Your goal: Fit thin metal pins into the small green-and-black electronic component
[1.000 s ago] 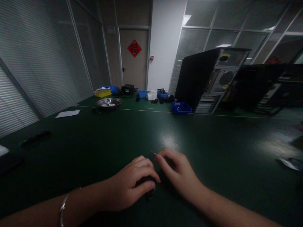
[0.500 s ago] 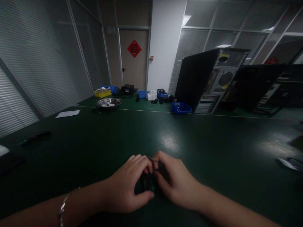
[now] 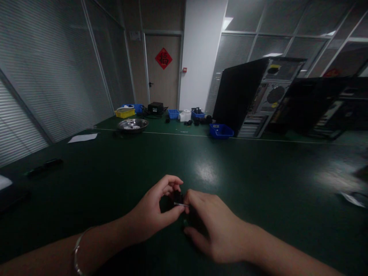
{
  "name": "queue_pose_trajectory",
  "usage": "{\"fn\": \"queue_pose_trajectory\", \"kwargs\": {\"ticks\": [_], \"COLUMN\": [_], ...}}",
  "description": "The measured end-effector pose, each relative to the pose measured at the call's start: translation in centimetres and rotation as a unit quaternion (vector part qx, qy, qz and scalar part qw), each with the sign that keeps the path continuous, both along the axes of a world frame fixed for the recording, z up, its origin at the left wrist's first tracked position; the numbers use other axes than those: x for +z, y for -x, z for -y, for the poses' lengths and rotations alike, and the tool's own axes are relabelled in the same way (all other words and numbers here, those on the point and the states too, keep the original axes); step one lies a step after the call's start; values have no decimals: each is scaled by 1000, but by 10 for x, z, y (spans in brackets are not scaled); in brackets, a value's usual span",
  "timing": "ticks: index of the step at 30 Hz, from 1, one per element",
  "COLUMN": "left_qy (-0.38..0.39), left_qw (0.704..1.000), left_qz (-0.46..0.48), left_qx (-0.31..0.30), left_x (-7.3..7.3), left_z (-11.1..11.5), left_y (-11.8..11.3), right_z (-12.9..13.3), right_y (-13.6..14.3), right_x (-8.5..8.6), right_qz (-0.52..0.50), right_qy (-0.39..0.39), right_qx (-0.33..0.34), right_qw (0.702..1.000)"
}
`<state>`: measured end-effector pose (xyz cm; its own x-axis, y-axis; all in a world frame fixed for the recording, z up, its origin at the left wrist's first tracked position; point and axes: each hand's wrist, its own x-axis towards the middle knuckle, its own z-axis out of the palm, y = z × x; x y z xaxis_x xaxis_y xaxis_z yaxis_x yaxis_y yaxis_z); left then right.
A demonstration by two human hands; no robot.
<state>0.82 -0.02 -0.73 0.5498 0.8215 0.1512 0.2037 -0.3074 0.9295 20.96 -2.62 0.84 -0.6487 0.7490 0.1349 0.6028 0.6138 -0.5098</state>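
My left hand is curled around a small black part, with the thumb below it and the fingers above. My right hand is closed on a thin metal-shafted tool, which looks like a screwdriver. Its bright shaft points left, across the near side of the black part and close to my left thumb. The tool's handle is mostly hidden in the right palm. A little dark green piece shows just above the right thumb; I cannot tell what it belongs to.
On the green table stand a metal bowl, a blue bin and a black computer tower at the back. Paper and a dark object lie left. Small bins and black parts line the far edge.
My left hand has turned and lifted, so the black part shows between thumb and fingers. The metal shaft has swung lower and now points left. My right hand has shifted slightly down.
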Motion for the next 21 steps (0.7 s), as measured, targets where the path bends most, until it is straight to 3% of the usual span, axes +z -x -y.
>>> {"fn": "queue_pose_trajectory", "kwargs": {"ticks": [9, 17, 21], "left_qy": [47, 57, 98], "left_qw": [998, 997, 991], "left_qz": [46, 57, 90], "left_qx": [-13, 1, -6], "left_x": [-2, 0, 0], "left_z": [-1, -4, -5], "left_y": [-1, -1, -2], "right_z": [-1, 0, 1], "right_y": [-1, -2, -3], "right_x": [-5, 2, 2], "right_qz": [-12, 5, 7], "right_qy": [-6, -4, -5], "right_qx": [4, 25, 25], "right_qw": [1000, 1000, 1000]}}
